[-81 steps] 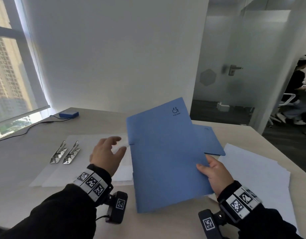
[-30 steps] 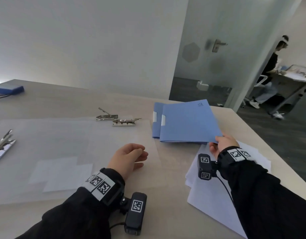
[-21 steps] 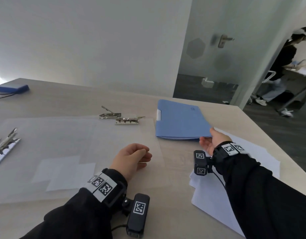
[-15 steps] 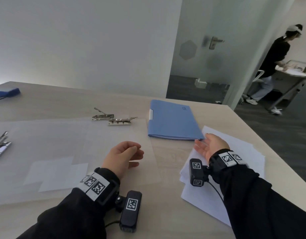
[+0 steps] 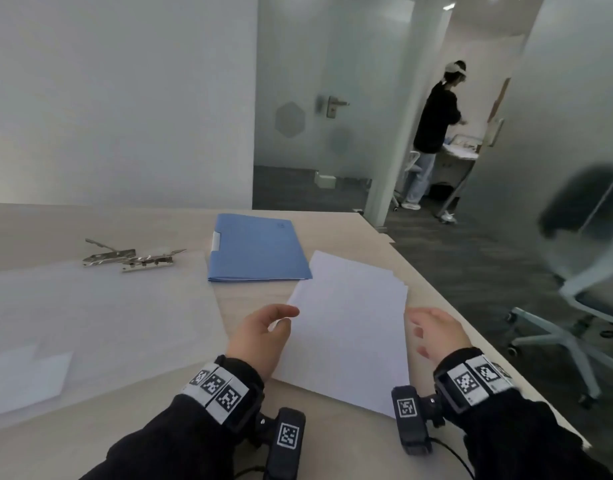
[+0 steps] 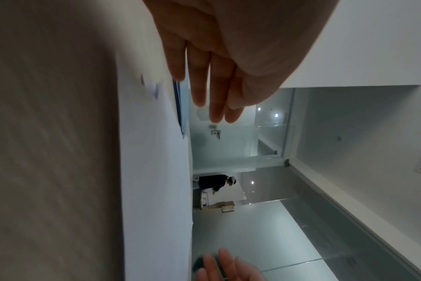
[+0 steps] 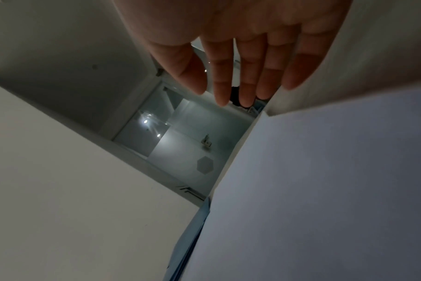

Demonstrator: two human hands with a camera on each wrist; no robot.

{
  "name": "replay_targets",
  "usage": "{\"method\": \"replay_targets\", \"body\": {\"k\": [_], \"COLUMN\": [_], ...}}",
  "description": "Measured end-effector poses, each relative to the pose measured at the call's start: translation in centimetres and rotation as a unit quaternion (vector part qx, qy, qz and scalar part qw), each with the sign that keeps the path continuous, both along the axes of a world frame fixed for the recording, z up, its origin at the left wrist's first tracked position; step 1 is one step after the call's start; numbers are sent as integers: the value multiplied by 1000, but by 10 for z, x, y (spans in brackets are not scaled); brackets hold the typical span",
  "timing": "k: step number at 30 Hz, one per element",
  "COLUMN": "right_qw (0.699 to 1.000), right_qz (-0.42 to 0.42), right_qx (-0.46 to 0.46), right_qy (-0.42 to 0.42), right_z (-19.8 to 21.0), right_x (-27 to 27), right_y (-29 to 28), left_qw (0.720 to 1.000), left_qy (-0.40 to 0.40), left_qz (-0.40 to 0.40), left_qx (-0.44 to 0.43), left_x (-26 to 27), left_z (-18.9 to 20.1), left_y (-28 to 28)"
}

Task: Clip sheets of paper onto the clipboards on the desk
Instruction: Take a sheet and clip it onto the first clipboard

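Note:
A stack of white paper sheets [image 5: 350, 327] lies on the desk in front of me. My left hand [image 5: 281, 318] is at the stack's left edge, fingers relaxed and holding nothing. At the stack's right edge my right hand [image 5: 419, 332] is open, palm turned inward. The left wrist view shows straight fingers [image 6: 214, 91] over the paper [image 6: 154, 171]. The right wrist view shows spread fingers [image 7: 228, 76] above the paper [image 7: 324, 190]. Transparent clipboards [image 5: 101, 317] lie to the left, their two metal clips [image 5: 109, 253] [image 5: 149, 262] at the far end.
Blue folders [image 5: 256, 252] lie stacked flat behind the paper. The desk's right edge [image 5: 447, 306] runs close to my right hand, with an office chair [image 5: 582, 271] beyond it. Another person [image 5: 433, 133] stands far off past the glass door.
My right hand laid the blue folders flat at the back and let go. Both hands have moved to the sides of the paper stack, and my view has swung right.

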State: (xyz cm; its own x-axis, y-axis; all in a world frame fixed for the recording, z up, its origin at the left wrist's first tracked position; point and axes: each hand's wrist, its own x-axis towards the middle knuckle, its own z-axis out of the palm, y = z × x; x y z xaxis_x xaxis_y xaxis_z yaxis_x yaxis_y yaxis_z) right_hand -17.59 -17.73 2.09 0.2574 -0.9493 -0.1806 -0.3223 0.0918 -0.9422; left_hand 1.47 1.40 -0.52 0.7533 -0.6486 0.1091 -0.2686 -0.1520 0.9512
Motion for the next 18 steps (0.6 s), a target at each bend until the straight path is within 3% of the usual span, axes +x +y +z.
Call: {"method": "replay_targets", "body": {"k": [4,8,18], "right_qw": [986,971,981], "right_qz": [-10,-15,14], "right_qx": [142,184,177], "right_qy": [-85,-151,-71], "right_z": [-5,-10,-21], "right_x": [-15,-20,-24], "right_y": [-5,-6,-13], "left_qw": [986,943,953], "left_qy": [-69,-156,-148], "left_qz": [-37,-69,-56], "left_qx": [149,286,258], "left_x": [0,1,-3], "left_z": [-10,-16,-19], "left_y": [-22,-36,-32]}}
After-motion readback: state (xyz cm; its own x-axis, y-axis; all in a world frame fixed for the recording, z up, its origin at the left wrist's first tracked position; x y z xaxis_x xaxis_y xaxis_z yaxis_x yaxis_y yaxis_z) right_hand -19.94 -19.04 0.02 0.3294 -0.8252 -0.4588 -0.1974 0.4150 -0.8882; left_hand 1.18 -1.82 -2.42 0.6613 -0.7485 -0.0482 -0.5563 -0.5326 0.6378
